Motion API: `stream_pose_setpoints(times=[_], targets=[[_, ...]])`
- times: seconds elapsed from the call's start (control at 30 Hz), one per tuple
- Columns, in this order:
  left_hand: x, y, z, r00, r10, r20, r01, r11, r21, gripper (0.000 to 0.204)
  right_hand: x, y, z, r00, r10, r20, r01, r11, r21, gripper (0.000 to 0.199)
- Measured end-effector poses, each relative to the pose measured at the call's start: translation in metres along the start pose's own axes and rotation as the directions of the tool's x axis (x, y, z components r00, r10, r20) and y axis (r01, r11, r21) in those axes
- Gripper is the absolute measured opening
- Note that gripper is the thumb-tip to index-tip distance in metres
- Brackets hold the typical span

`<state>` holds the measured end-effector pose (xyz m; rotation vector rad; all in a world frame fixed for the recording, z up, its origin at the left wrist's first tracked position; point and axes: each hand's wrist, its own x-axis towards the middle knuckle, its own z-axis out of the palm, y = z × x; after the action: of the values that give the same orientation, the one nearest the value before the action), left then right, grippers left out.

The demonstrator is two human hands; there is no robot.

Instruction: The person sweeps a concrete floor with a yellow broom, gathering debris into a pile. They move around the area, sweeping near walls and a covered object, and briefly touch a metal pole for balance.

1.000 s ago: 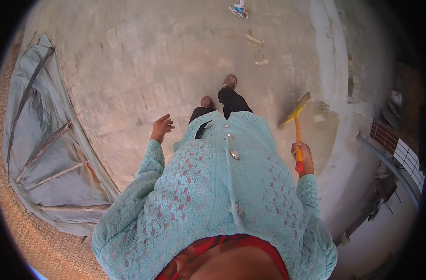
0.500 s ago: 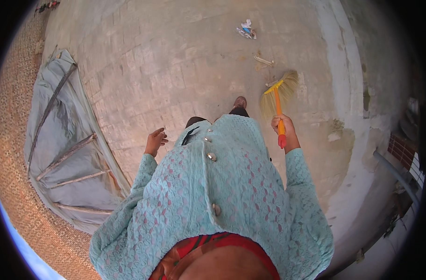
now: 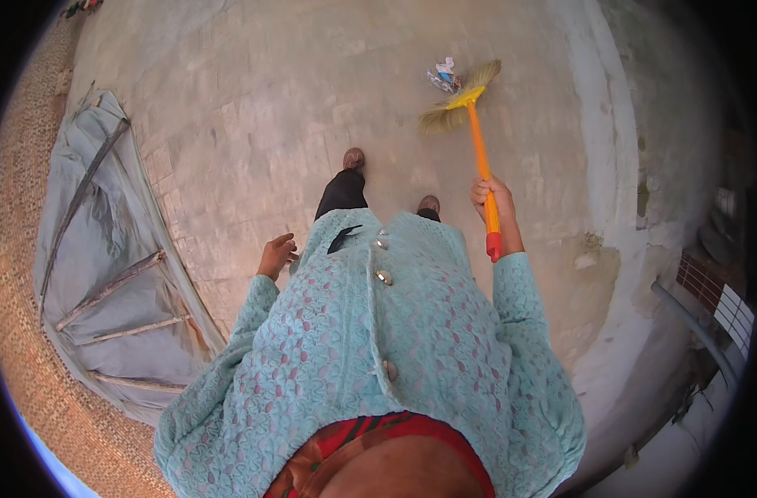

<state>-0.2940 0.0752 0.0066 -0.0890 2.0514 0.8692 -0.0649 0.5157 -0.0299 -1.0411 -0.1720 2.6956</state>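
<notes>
My right hand (image 3: 494, 200) is wrapped round the orange handle of a broom (image 3: 481, 145), near its red end cap. The broom's yellow collar and spread straw bristles lie out ahead on the floor, right beside a small heap of crumpled litter (image 3: 445, 75) in white and blue. The bristles partly hide the near side of that heap. My left hand (image 3: 277, 254) hangs at my side by the turquoise coat, holding nothing, its fingers loosely bent and apart.
The paved floor (image 3: 254, 124) stretches ahead. On the left a grey tarp (image 3: 138, 332) lies weighted with several wooden poles, beside a brick wall (image 3: 30, 290). A grey pipe (image 3: 694, 324) and a grid-like panel (image 3: 731, 315) stand at the right. My left shoe (image 3: 354, 158) is forward.
The broom has moved forward, its bristles now against the litter. Pale scraps seen near the bristles before no longer show apart from the heap. My left foot has stepped ahead.
</notes>
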Motion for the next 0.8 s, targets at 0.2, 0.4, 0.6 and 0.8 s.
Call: stream_pose_setpoints(times=[0.2,0.4,0.6,0.8], targets=[[0.064,-0.037,-0.05,0.991,-0.109,0.082,0.102,0.991,0.091,0.04,-0.104,0.017,0.052,0.954,-0.078,-0.291,-0.002,0.965,-0.264,0.039],[0.128,0.008,-0.065,0.949,-0.263,0.176,0.242,0.962,0.13,0.039,-0.219,0.098,0.091,0.768,-0.251,-0.589,0.098,0.955,-0.279,0.059],[0.139,0.047,-0.064,0.954,-0.126,0.273,0.096,0.988,0.121,0.038,-0.224,0.146,0.049,0.58,-0.171,-0.796,-0.025,0.973,-0.228,0.04],[0.135,0.073,-0.089,0.94,-0.158,0.301,0.068,0.955,0.289,0.041,-0.133,0.14,-0.093,0.713,0.06,-0.699,-0.08,0.997,0.004,0.018]])
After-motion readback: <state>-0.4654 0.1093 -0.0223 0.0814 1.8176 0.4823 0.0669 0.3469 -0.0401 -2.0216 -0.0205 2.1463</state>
